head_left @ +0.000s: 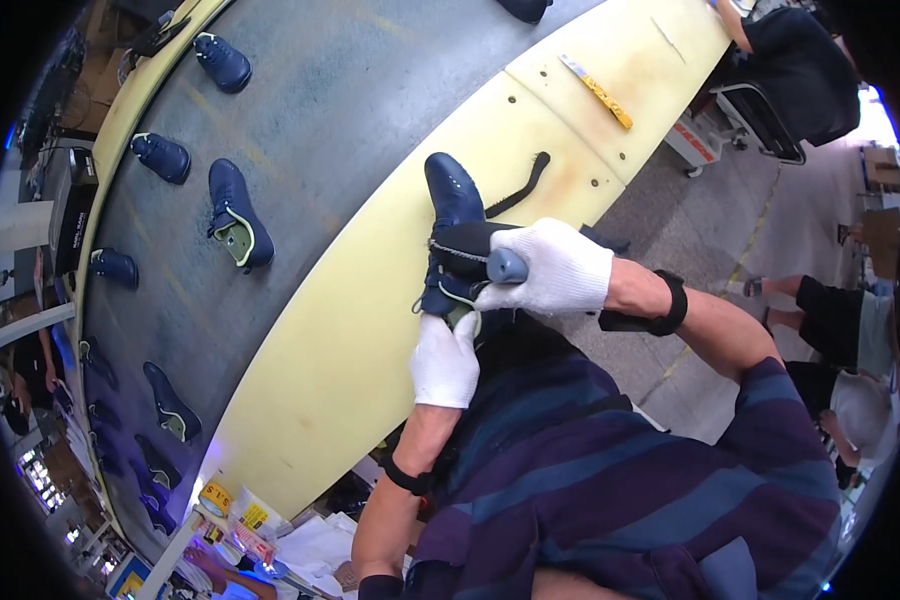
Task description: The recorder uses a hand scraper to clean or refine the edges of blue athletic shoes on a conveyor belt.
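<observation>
A dark navy lace-up shoe [452, 190] lies on the cream ledge in front of me, its toe pointing away. My left hand [445, 365], in a white knit glove, is closed on its heel and collar, where a pale green lining shows. In my right hand [550, 265], also gloved, is a tool with a blue-grey rounded handle [507, 265]. A black piece with a pale, jagged edge [462, 243] sits across the shoe's middle, beside the handle. Whether it belongs to the tool I cannot tell. My fingers hide part of the shoe's opening.
A black fuzzy strip [520, 190] and a yellow utility knife [600, 92] lie on the cream ledge [320, 370]. Beyond it, several navy shoes [238, 215] stand on a grey belt [300, 130]. Bags and papers [255, 515] are at lower left; a dark chair [790, 80] is at upper right.
</observation>
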A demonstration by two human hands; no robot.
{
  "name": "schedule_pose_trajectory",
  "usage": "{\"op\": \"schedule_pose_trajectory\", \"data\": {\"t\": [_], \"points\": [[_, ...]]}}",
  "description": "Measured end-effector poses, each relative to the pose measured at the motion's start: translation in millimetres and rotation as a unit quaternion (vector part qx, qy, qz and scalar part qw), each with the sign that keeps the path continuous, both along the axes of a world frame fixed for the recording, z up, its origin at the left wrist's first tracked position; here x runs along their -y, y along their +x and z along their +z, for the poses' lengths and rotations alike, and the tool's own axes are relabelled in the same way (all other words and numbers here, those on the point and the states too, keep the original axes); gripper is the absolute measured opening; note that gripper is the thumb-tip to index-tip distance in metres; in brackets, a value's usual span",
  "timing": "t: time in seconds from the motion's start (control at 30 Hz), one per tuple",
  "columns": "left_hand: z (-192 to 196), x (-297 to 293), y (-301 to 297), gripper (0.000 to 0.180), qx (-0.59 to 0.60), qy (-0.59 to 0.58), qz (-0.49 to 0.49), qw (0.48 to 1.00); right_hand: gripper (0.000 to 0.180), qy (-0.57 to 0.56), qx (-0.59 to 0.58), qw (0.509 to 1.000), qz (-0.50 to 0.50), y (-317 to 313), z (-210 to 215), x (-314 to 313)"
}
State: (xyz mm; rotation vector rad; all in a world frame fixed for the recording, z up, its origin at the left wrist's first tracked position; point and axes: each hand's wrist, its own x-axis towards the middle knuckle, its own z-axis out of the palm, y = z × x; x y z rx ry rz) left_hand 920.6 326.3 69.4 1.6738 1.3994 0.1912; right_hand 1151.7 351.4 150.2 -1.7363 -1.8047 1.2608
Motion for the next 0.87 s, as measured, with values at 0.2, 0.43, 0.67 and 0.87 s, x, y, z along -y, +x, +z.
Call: {"op": "schedule_pose_trajectory", "data": {"t": [0.2, 0.43, 0.67, 0.87], "points": [[2, 2, 11, 0.041, -0.002, 0.041, -0.013, 0.999, 0.045, -0.099, -0.018, 0.993, -0.068, 28, -14, 13], [-12, 0, 4, 0.043, 0.008, 0.040, 0.003, 0.999, 0.044, -0.162, -0.036, 0.983, -0.082, 32, -12, 16], [25, -39, -14, 0.051, -0.104, 0.087, -0.080, 0.988, 0.037, -0.077, -0.021, 0.987, -0.140, 57, -22, 45], [41, -45, 17, 0.090, -0.150, 0.142, -0.181, 0.962, 0.039, -0.080, 0.026, 0.986, -0.143, 69, -12, 30]]}}
